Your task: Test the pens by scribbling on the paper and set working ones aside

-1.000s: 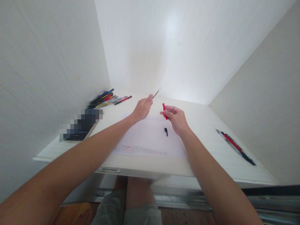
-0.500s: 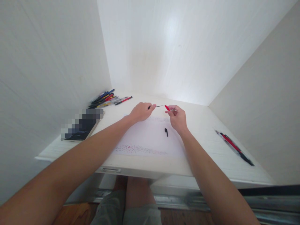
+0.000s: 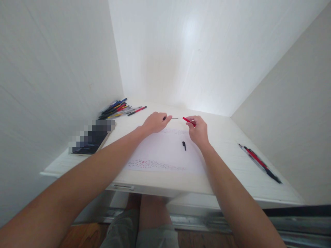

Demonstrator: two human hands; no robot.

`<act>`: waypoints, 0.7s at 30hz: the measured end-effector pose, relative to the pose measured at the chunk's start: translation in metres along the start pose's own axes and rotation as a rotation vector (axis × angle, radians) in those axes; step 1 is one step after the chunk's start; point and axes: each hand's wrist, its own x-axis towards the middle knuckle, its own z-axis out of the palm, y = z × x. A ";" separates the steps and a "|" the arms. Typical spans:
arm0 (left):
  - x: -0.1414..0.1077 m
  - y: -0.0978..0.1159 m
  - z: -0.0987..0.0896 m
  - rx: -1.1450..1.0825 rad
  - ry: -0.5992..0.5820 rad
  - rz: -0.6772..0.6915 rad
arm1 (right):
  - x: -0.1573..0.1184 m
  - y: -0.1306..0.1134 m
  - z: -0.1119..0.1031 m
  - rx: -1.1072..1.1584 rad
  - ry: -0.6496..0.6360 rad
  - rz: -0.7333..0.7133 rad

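My left hand (image 3: 155, 122) is closed on a thin dark pen refill (image 3: 174, 119), which sticks out to the right past the thumb. A small black piece shows between its fingers. Across a short gap, my right hand (image 3: 198, 130) pinches a red pen barrel (image 3: 185, 119), its free end pointing left toward the refill. The two parts are apart. Below the hands, a black pen cap (image 3: 184, 146) lies on a white sheet of paper (image 3: 162, 150) that bears rows of small coloured marks.
A pile of pens (image 3: 113, 109) lies at the back left corner, with a red-and-black pen (image 3: 137, 110) beside it. A dark phone-like device (image 3: 94, 139), partly pixelated, rests at the left. Several pens (image 3: 258, 162) lie by the right wall. White panels enclose the desk.
The red barrel has turned flatter in my right hand, and more of it shows. It has shifted slightly right, widening the gap to the refill. My left hand is nearly still.
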 end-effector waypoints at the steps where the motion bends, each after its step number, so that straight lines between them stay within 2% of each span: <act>1: 0.000 0.000 0.000 0.004 -0.009 -0.004 | 0.000 0.000 0.000 0.001 -0.004 -0.004; 6: 0.001 -0.002 0.000 0.006 -0.044 -0.004 | 0.001 0.000 -0.001 -0.038 -0.023 0.003; 12: 0.001 -0.003 0.000 0.030 -0.032 0.007 | 0.001 0.002 0.000 -0.094 -0.028 -0.024; 17: 0.001 0.000 -0.002 0.102 -0.078 0.014 | 0.002 0.003 0.000 -0.122 -0.045 -0.091; 21: -0.001 0.003 -0.003 0.099 -0.123 0.062 | 0.002 -0.001 -0.001 -0.181 -0.118 -0.150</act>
